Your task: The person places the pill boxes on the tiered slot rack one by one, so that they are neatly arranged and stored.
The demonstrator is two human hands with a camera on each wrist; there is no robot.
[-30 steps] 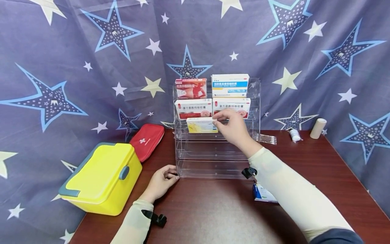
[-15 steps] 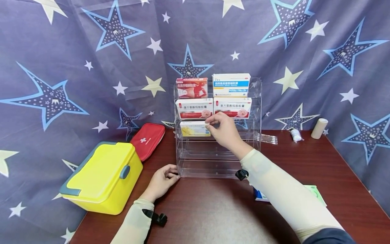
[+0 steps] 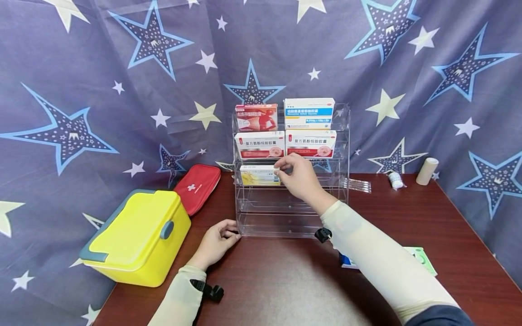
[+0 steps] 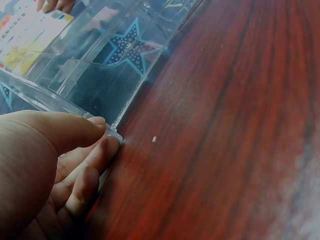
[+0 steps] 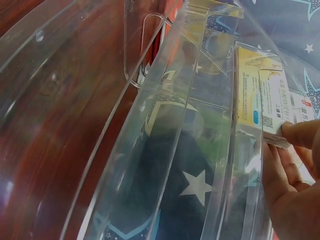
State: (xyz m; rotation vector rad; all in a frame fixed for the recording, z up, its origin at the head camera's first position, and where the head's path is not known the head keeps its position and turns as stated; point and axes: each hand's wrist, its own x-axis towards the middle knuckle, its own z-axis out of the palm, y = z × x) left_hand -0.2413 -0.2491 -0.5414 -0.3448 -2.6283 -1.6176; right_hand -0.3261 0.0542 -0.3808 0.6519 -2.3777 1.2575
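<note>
Centrally, a small white-and-yellow rectangular cardboard carton (image 3: 259, 176) is held at the left end of the third tier from the top of a clear plastic tiered rack (image 3: 285, 232), printed face forward. Right hand (image 3: 299, 179): thumb and fingers nearly together, pinching the carton's right end, as the right wrist view also shows. Compared with one second earlier, the carton sits lower and farther left; its lower edge now appears to lie behind the tier's clear front lip, which suggests that it is almost seated in this row, the grip not yet released. Left hand (image 3: 218, 240), lower left of centre: fingers bent, thumb and forefinger closed about the rack's near lower left corner, apparently steadying it; this contact is unchanged. Second tier: a left white-and-red carton (image 3: 260, 146) and a right white-and-red carton (image 3: 311, 144). Top tier: a red carton (image 3: 256, 118) and a white-and-blue carton (image 3: 308, 114). Left of frame: a yellow plastic lidded case (image 3: 134, 231) with grey handle and, just behind, a red pouch (image 3: 200, 190) with white cross. Lower right: a green-and-white carton (image 3: 422, 260), partly hidden by the right sleeve (image 3: 379, 249). Supporting surface: a red-brown wooden desk (image 3: 281, 280).
</note>
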